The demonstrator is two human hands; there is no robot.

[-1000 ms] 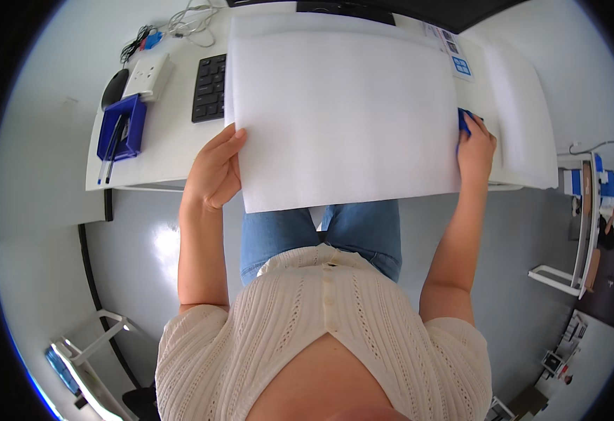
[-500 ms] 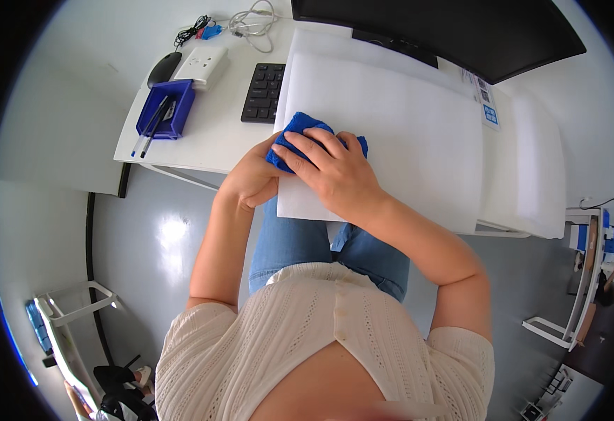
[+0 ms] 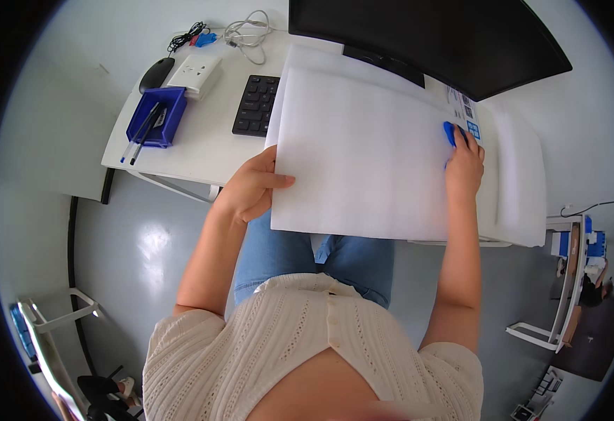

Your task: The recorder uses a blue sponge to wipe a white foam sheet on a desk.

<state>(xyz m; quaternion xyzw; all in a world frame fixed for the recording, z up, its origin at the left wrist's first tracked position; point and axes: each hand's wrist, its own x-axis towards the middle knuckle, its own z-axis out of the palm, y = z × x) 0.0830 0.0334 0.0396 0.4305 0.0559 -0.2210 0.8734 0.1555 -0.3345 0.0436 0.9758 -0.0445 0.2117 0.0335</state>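
Observation:
A white foam sheet [image 3: 363, 151] lies over the desk, its near edge sticking out above my lap. My left hand [image 3: 254, 186] pinches the sheet's left edge, thumb on top and the other fingers underneath. Toward the sheet's right edge, my right hand [image 3: 465, 165] is closed on a blue cloth [image 3: 450, 133], which is bunched beneath the fingers and partly hidden by them.
A black monitor [image 3: 426, 35] stands behind the sheet. On the desk's left are a keyboard [image 3: 254, 105] partly under the sheet, a blue tray [image 3: 158, 118] with pens, a white socket box [image 3: 196, 74], a mouse [image 3: 157, 74] and coiled cables [image 3: 247, 31]. Another white foam piece [image 3: 521, 175] hangs at right.
My right hand has swept the blue cloth from the sheet's left side across to its right side. My left hand has come off the cloth and now grips the sheet's left edge.

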